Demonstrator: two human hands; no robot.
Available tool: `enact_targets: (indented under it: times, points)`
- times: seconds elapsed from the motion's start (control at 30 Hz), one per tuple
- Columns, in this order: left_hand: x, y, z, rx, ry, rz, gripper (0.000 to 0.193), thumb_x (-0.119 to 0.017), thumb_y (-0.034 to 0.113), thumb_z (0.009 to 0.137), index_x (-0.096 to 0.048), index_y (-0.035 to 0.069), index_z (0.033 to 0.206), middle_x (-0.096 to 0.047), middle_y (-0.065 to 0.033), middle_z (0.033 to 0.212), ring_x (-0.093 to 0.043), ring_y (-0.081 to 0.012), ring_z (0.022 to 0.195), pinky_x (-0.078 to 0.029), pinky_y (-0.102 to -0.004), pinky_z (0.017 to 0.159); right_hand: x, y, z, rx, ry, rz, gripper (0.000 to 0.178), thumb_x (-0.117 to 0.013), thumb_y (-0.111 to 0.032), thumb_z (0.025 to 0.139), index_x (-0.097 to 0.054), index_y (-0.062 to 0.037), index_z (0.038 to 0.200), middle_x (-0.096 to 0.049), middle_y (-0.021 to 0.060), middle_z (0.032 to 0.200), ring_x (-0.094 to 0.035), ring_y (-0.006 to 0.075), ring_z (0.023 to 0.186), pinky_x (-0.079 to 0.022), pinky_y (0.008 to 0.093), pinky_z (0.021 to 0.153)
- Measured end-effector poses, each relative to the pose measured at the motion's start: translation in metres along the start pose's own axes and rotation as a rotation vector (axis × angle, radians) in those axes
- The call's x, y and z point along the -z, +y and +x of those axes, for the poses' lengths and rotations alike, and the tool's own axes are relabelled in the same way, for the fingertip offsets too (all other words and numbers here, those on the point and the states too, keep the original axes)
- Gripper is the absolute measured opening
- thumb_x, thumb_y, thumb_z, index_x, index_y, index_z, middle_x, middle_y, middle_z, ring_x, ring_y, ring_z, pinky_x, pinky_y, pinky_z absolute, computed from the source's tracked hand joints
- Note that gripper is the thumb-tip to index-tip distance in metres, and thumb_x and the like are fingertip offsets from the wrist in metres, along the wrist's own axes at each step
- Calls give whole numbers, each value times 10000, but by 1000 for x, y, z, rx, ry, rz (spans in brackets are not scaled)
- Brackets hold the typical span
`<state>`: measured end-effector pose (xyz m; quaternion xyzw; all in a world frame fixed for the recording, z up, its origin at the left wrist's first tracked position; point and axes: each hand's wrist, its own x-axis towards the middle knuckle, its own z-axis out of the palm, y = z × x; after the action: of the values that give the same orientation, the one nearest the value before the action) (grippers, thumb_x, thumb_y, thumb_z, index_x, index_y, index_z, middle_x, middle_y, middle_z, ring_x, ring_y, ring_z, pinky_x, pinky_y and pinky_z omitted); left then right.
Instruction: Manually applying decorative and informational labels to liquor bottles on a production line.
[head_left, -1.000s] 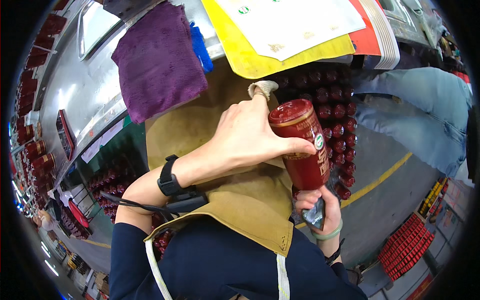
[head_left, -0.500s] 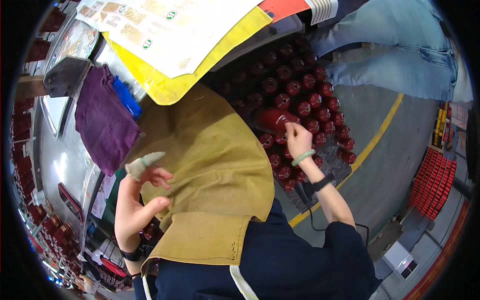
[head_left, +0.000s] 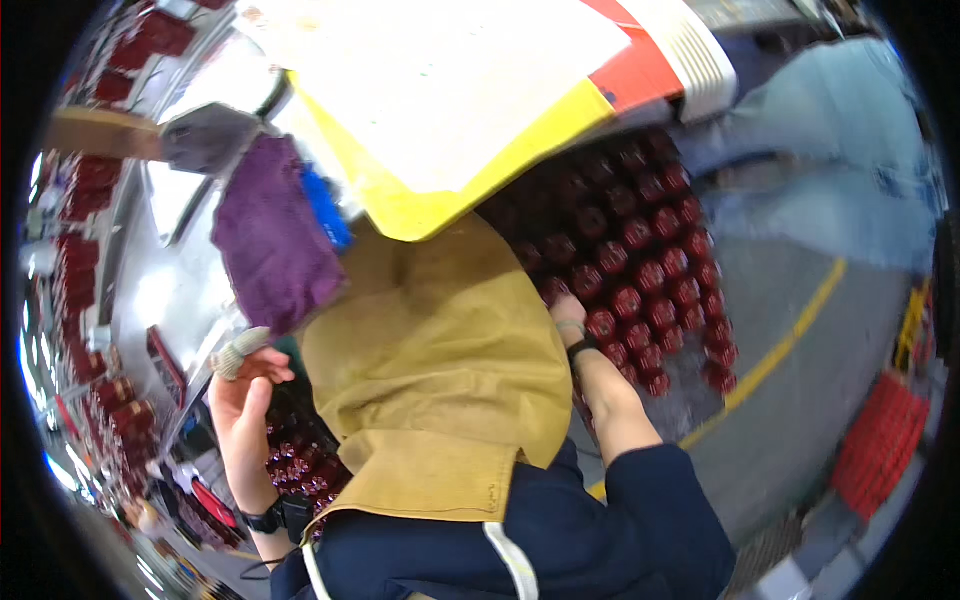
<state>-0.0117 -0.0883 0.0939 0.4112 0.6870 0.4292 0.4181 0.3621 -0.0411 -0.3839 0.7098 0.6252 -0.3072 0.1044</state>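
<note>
Where the right hand (head_left: 566,308) dips in at the near left edge of the packed red bottles (head_left: 626,302), blur and overlap hide its fingers from me, so I cannot tell whether it grasps one or only touches it. I can make out a pale bracelet (head_left: 571,325) and a black band (head_left: 582,346) on that wrist. The bottles stand close together in rows to the right of the tan apron (head_left: 430,340), their shiny ends facing my camera.

On my other side, the left hand (head_left: 245,390) is released, its fingers loosely bent and a knitted cover (head_left: 240,352) on one of them. It is raised just below the purple cloth (head_left: 275,235), near the edge of the metal table (head_left: 150,285). A blue cloth (head_left: 325,210) shows along the purple one's right side. Below and right of this hand I see more dark red bottles (head_left: 300,470).

Farther out, ahead of the apron, white sheets (head_left: 450,100) lie over a yellow board (head_left: 410,212), with an orange-red piece (head_left: 645,70) beside them. Past the bottles I get another person's jeans (head_left: 850,150), a yellow floor line (head_left: 790,340) and a red stack (head_left: 880,445).
</note>
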Motion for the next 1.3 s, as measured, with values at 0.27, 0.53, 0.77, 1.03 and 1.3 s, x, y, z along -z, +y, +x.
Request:
enact_targets:
  times: [0.27, 0.53, 0.77, 1.03, 1.3]
  points:
    - [34, 2, 65, -87, 125, -106, 293, -556, 115, 1058, -627, -21, 1308, -711, -85, 1104, -660, -150, 945, -503, -288, 849, -15, 120, 29, 353, 19, 19, 349, -642, -316, 931, -688, -19, 1110, -722, 280, 1012, -716, 436, 925, -590, 500, 775]
    - [178, -6, 249, -242, 549, -65, 529, -700, 268, 1001, -536, -10, 1421, -648, -112, 1337, -639, -175, 1173, -513, -312, 977, 113, 105, -9, 238, 284, 324, 184, -725, -145, 894, -782, -10, 1006, -750, 207, 860, -752, 288, 821, -575, 386, 739]
    - [219, 2, 471, -367, 861, 178, 1170, -912, 520, 708, -340, -66, 1544, -508, -269, 1482, -539, -342, 1348, -439, -409, 1109, 291, 20, -91, -40, 753, 284, 249, -682, -264, 973, -792, -58, 1060, -786, 138, 1015, -744, 300, 935, -575, 394, 851]
    - [178, -28, 607, -434, 963, -79, 652, -977, 296, 557, -662, -15, 1036, -745, -126, 959, -723, -253, 818, -574, -399, 734, 388, -66, -158, -54, 1160, 121, 179, -676, -161, 976, -776, -27, 1040, -777, 151, 984, -738, 306, 876, -583, 401, 811]
    - [156, 5, 583, -434, 581, -478, 668, -926, 157, 697, -572, 15, 1245, -695, -96, 1150, -682, -211, 1023, -545, -368, 914, 444, -153, -150, 96, 1290, 152, 153, -694, -112, 980, -769, -5, 1059, -775, 145, 979, -743, 267, 848, -587, 361, 767]
